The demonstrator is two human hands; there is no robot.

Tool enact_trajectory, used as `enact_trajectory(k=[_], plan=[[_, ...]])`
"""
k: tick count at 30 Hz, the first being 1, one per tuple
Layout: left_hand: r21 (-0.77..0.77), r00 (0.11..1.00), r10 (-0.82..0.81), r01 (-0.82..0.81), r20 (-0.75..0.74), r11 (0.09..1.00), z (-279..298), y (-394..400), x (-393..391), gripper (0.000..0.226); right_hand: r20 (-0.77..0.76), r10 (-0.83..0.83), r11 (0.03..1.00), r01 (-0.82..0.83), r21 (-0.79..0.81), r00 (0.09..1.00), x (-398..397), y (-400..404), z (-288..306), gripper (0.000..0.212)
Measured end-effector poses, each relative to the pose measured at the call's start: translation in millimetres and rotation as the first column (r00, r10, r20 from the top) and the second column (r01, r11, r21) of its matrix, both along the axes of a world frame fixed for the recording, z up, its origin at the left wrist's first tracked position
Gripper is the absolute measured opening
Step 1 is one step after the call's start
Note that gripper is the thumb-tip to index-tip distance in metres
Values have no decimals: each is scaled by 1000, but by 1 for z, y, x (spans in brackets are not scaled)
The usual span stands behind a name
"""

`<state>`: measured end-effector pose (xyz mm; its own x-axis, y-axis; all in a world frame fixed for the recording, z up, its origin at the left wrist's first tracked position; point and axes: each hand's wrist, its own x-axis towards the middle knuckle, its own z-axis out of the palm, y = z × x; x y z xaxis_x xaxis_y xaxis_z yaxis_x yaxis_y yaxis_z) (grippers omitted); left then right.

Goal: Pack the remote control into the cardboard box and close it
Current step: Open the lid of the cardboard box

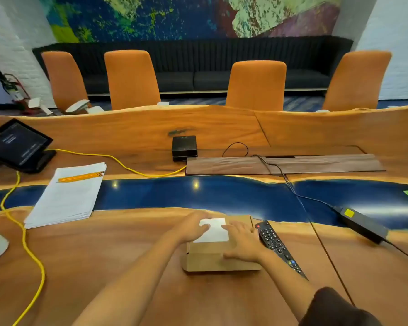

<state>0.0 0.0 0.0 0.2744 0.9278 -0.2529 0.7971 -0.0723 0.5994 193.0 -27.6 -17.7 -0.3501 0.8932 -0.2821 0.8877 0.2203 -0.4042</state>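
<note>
A flat brown cardboard box [207, 260] with a white label on its lid lies closed on the wooden table in front of me. My left hand [193, 228] rests flat on the lid's left side, fingers spread onto the label. On the lid's right side lies my right hand [242, 243], fingers apart, thumb reaching toward the front edge. A black remote control [272, 240] lies on the table just right of the box, touching or nearly touching my right hand and partly hidden by my forearm.
A stack of papers [66, 196] with a pencil lies at left, crossed nearby by a yellow cable [31, 252]. A tablet [17, 144] stands far left. A black power adapter [363, 224] and its cord lie right; a small black device [184, 147] sits behind. Orange chairs line the far side.
</note>
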Motion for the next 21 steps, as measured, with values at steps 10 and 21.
enact_trajectory(k=[10, 21], plan=[[-93, 997, 40, -46, -65, 995, -20, -17, -3, 44, 210, 127, 985, -148, 86, 969, -7, -36, -30, 99], [-179, 995, 63, -75, -72, 981, -24, -22, -12, 49, 150, 184, 952, -214, 219, 971, -4, -29, -22, 52]])
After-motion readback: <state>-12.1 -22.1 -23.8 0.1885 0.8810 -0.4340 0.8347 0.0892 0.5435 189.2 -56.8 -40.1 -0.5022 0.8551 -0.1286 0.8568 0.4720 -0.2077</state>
